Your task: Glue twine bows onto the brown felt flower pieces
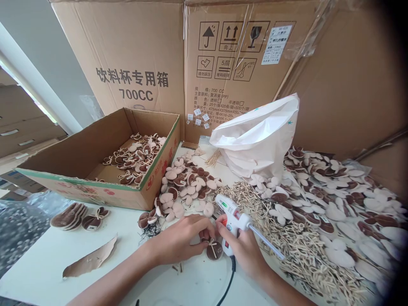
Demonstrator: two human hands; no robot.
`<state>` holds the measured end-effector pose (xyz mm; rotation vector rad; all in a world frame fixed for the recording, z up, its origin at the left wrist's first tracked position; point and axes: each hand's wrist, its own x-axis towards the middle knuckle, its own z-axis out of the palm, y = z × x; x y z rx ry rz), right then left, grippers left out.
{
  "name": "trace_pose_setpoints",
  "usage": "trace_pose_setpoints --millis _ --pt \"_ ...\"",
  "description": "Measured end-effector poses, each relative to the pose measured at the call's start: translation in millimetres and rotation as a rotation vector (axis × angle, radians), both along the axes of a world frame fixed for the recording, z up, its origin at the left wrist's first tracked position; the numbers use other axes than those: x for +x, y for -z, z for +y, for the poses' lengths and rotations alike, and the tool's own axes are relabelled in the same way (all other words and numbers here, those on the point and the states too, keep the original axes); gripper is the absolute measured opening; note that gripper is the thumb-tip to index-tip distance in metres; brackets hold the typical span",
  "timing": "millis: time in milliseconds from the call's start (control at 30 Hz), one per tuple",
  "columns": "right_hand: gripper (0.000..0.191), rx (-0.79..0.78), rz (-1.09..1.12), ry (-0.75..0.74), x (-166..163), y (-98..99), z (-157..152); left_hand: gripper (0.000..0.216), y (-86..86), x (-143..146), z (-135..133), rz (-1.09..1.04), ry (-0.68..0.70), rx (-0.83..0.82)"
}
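My right hand (244,246) is wrapped round a white hot glue gun (230,214), with a clear glue stick (267,243) sticking out of its back and a black cord (230,278) below. Beside it, my left hand (181,238) has its fingers curled onto a small brown plush piece (214,251), pinching it close to the table. A cream bow (212,243) lies on that piece. The glue gun's nozzle is hidden behind the fingers.
A low cardboard box (105,193) at the left holds finished-looking bow pieces (134,155). Plush pieces (191,180) and cream cord bows (302,238) are heaped ahead and right, around a white bag (255,144). A torn cardboard strip (91,259) and stacked brown pieces (68,216) lie left.
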<state>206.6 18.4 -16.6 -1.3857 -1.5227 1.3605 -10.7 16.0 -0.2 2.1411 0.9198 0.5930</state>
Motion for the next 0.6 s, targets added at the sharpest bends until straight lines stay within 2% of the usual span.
trace_pose_setpoints --millis 400,600 --pt "0.025 -0.033 0.023 0.004 1.0 1.2 0.0 0.027 -5.4 -7.8 5.5 -0.079 0.027 -0.07" --pt "0.025 -0.048 0.043 -0.079 2.6 -0.3 -0.6 0.023 -7.2 -7.7 5.7 -0.136 0.011 -0.078"
